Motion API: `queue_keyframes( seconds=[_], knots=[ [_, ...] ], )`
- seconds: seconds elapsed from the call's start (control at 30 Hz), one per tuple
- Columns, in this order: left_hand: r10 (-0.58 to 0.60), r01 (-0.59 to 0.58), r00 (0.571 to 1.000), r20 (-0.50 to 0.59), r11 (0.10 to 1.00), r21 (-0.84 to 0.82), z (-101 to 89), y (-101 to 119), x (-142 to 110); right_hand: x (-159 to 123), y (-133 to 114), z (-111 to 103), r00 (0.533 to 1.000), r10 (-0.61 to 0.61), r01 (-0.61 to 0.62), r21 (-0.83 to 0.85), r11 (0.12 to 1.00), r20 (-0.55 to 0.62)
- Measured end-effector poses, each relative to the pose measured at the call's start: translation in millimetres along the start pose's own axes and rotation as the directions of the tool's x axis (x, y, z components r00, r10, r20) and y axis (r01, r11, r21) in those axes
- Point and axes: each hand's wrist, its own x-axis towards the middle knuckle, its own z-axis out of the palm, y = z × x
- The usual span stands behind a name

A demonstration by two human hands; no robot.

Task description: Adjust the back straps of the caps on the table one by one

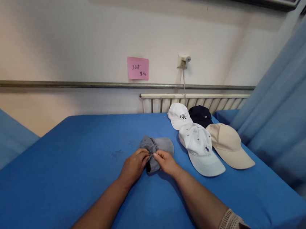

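Note:
A grey baseball cap [165, 145] lies on its side on the blue-covered table [86, 180], its brim toward the right. My left hand [136, 163] is closed on the cap's crumpled fabric, fingers pinched together. From the other side, my right hand [166, 162] pinches the same cap with thumb and fingers, close to the left fingertips. A dark opening of the cap shows below the hands. The exact part between the fingertips is hidden. Nearest to the right hand stands a pale grey cap [197, 143] with a small dark logo.
Behind it sit a white cap [179, 113] with dark letters, a navy cap [200, 114] and a beige cap [225, 138]. A radiator [156, 104] and metal rail [96, 85] run along the wall. A plugged socket [182, 62] and pink note [137, 69] are above. Blue curtain [286, 95] hangs right.

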Motion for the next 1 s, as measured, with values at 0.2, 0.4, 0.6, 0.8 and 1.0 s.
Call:
queue_keyframes(
  seconds=[0.2, 0.4, 0.6, 0.8, 1.0],
  knots=[
    [-0.053, 0.047, 0.996, -0.065, 0.995, -0.091, -1.2, -2, 2, 0, -1, 1, 0.999, -0.030, 0.029, -0.031, 0.999, -0.014],
    [-0.231, 0.191, 0.961, -0.153, 0.952, -0.241, -11.1, -13, 4, 2, -2, -5, 0.995, -0.047, 0.039, -0.089, 0.995, -0.091],
    [0.005, -0.010, 1.000, -0.024, 0.979, -0.205, -6.1, -7, -1, 1, -2, -5, 1.000, -0.012, 0.011, -0.037, 0.999, -0.023],
    [0.031, -0.031, 1.000, 0.001, 0.996, -0.083, -1.2, -8, -1, -1, -1, -5, 1.000, -0.011, 0.010, -0.032, 0.999, -0.012],
    [-0.026, 0.028, 0.999, 0.023, 0.992, -0.123, -4.0, -10, -2, 0, -1, -5, 1.000, -0.009, 0.008, -0.046, 0.999, -0.012]
  ],
)
